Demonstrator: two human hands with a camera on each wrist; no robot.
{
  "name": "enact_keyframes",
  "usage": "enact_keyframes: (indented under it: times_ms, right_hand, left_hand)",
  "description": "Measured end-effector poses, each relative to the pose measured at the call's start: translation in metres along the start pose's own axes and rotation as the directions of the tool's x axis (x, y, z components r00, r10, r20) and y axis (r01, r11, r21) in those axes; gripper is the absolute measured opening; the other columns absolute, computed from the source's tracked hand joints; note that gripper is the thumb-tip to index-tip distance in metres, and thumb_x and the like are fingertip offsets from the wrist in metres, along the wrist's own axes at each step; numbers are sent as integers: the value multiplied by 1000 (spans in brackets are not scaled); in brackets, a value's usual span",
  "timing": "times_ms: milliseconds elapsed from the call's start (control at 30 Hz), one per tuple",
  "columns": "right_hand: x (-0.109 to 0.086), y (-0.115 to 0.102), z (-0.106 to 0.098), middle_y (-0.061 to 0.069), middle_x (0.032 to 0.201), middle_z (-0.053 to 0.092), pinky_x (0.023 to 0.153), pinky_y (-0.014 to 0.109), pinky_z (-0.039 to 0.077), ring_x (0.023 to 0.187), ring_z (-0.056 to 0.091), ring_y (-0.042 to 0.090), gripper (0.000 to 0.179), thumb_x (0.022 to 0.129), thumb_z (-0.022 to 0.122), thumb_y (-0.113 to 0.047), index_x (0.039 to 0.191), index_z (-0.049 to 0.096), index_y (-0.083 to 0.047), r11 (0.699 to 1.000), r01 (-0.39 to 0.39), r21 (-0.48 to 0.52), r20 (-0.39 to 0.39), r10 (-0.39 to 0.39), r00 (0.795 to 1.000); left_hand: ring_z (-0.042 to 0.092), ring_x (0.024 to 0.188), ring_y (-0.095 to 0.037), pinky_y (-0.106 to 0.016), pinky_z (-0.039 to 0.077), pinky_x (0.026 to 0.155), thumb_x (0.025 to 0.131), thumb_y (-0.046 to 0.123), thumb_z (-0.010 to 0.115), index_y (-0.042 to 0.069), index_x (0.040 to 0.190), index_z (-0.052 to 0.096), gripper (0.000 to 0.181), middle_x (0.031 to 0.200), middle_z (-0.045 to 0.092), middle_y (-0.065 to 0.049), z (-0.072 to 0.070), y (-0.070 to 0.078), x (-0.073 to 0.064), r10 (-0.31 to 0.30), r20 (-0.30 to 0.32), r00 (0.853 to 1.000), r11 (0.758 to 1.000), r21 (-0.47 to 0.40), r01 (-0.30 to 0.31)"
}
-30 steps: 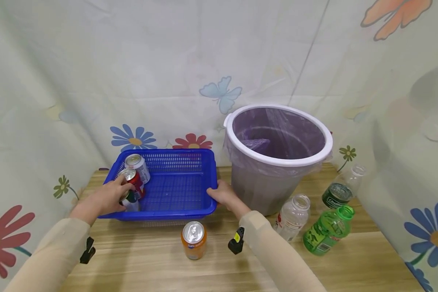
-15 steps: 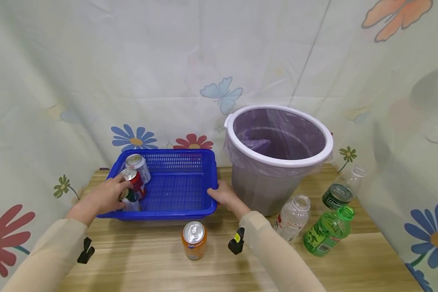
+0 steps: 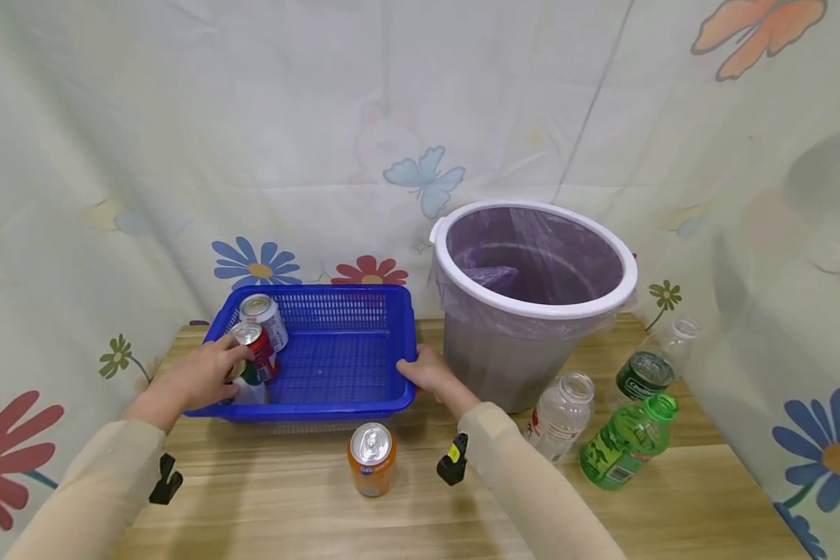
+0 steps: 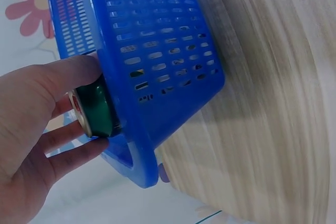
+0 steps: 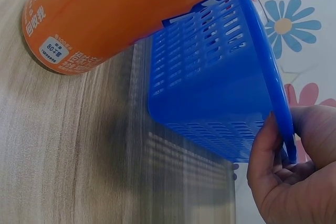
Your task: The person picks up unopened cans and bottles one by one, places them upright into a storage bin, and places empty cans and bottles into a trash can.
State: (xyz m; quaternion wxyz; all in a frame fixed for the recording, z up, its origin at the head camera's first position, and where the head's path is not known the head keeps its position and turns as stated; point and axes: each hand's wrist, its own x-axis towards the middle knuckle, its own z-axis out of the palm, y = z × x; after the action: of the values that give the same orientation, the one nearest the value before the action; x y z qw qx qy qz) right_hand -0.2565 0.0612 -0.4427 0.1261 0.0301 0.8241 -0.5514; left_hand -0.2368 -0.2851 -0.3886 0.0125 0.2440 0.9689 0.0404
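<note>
A blue plastic basket [image 3: 346,365] sits at the back left of the wooden table. My left hand [image 3: 199,377] reaches over its front left corner, with thumb and fingers round the top of a green drink can [image 4: 100,108] standing inside. Behind that one are a red can [image 3: 264,362] and a white can [image 3: 273,325], both along the basket's left side. My right hand [image 3: 430,372] grips the right rim of the basket, the thumb on one side and fingers on the other, as the right wrist view shows.
An orange can [image 3: 372,470] stands in front of the basket. To the right is a bin [image 3: 504,365] with a purple liner. Beside it are a clear bottle [image 3: 563,412], a green bottle [image 3: 626,447] and a green-labelled bottle [image 3: 647,375]. A patterned curtain [image 3: 308,155] hangs behind.
My left hand has shifted very slightly left at the green can. The right hand, basket and other things have stayed in place.
</note>
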Motion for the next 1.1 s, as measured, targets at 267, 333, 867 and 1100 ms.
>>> enact_keyframes:
  times_ms: [267,333,867,1100]
  right_hand:
    - [0,0,2,24,96,63,60,39,57,73,67,31,30,84,53,-11,108,51,8,1000,-12,8,-7,13,1000]
    - [0,0,1,23,94,63,59,39,57,72,66,29,31,84,53,-11,108,52,8,1000,-10,10,-9,10,1000]
    - [-1,1,2,20,94,63,63,39,57,71,66,25,29,85,54,-13,107,51,6,1000,-9,-10,-24,8,1000]
    - [-2,0,1,21,95,63,62,39,57,72,67,27,30,86,54,-13,109,50,7,1000,-12,1,-16,12,1000]
  left_hand:
    - [58,85,-28,-46,53,72,74,15,75,0,115,58,46,115,52,-21,4,0,-3,-6,-14,1000,1000,3,6]
    - [59,88,-30,-47,53,74,75,17,75,0,116,58,48,117,52,-21,5,0,-4,-5,-18,1000,1000,2,5]
    - [57,99,-36,-53,49,81,75,24,75,6,111,62,43,113,58,-16,4,13,-18,19,-120,993,999,32,-15]
    - [58,97,-32,-51,49,82,73,24,76,10,107,63,39,106,59,-10,3,29,-20,88,-161,983,996,31,-84]
